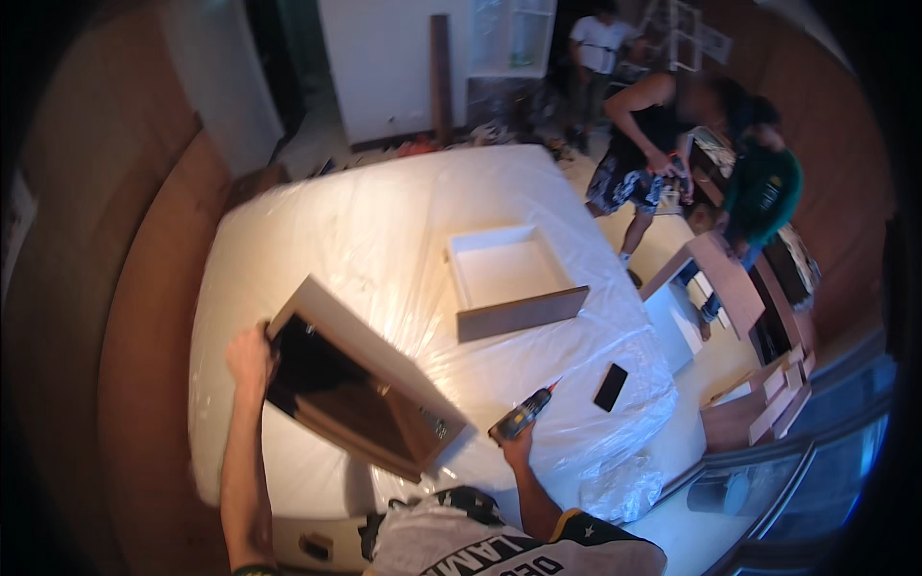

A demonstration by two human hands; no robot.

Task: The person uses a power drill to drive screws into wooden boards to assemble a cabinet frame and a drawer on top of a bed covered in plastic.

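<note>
My left hand [252, 357] grips the upper left edge of a brown open-fronted cabinet box [360, 331]. The box stands tilted on the plastic-wrapped mattress [317, 230], its dark hollow facing me. In my right hand [516, 446] is a cordless drill [520, 415], its bit pointing away and to the right, above the mattress. Beyond the drill lies a drawer [514, 264] with a white inside and a brown front panel. A black phone [611, 387] rests on the plastic to the right of the drill.
At the right, one person in black [643, 130] bends over, holding a tool, beside another in green [768, 187] at a partly built cabinet [715, 278]. A third person [595, 48] stands farther back. Wooden pieces [768, 403] are stacked by the window at right.
</note>
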